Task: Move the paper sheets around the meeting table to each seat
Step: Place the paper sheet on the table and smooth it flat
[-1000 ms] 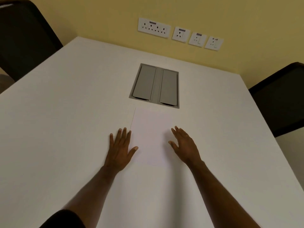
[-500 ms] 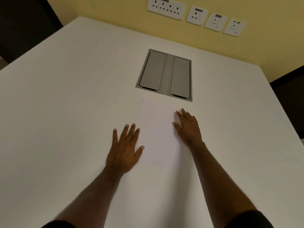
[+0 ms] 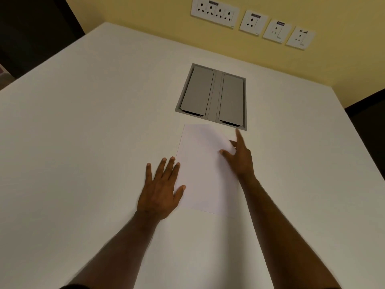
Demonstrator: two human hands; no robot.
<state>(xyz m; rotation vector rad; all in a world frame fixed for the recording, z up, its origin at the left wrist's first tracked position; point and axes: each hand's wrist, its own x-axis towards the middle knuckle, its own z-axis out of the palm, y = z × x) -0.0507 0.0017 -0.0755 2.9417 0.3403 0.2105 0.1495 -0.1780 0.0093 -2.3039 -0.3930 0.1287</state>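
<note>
A stack of white paper sheets (image 3: 202, 170) lies flat on the white meeting table (image 3: 83, 142), just in front of the grey cable box. My left hand (image 3: 161, 190) rests flat beside the sheets' left edge, fingers spread, with the thumb and fingertips touching the paper. My right hand (image 3: 239, 157) is at the sheets' right edge. Its thumb presses on top of the paper, its fingers curl at the edge, and the index finger points toward the cable box. The paper's far right corner looks slightly raised there.
A grey two-lid cable box (image 3: 213, 97) is set into the table ahead of the sheets. Dark chairs stand at the far left (image 3: 31, 28) and right (image 3: 368, 122) sides. White wall sockets (image 3: 250, 21) line the yellow wall behind.
My right hand slid forward along the paper's right edge and closed its thumb onto the sheet. My left hand stayed flat at the left edge. The view tilted closer to the table.
</note>
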